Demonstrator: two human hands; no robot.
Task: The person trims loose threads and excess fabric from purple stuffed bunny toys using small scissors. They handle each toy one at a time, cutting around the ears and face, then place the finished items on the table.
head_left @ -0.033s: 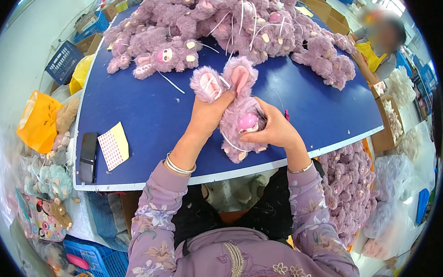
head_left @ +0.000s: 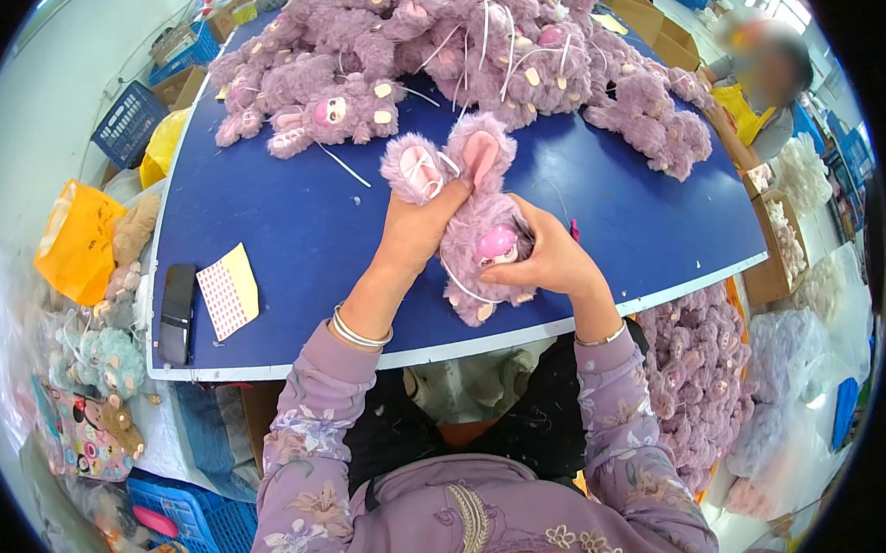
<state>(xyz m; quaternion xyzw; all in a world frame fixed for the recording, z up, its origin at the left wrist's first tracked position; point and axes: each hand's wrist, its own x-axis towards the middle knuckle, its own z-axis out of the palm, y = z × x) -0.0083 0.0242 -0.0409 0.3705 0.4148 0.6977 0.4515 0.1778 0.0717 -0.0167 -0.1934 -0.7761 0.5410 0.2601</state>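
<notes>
A purple plush bunny toy [head_left: 466, 237] with long pink-lined ears is held between both hands over the near edge of the blue table [head_left: 354, 301]. My left hand [head_left: 415, 226] is closed round the base of its ears; a white ribbon laces across the left ear. My right hand [head_left: 554, 259] grips the toy's side, its thumb at the small face with a shiny pink forehead. A white ribbon hangs loosely along the toy's lower body. My right fingers are partly hidden behind the fur.
Many similar plush toys [head_left: 351, 51] are heaped at the far side. At the left lie a black phone [head_left: 177, 315] and a sticker sheet [head_left: 228, 293]. More toys [head_left: 694, 383] fill a container below right. A person [head_left: 754, 90] is at the far right; a blue crate [head_left: 201, 534] stands lower left.
</notes>
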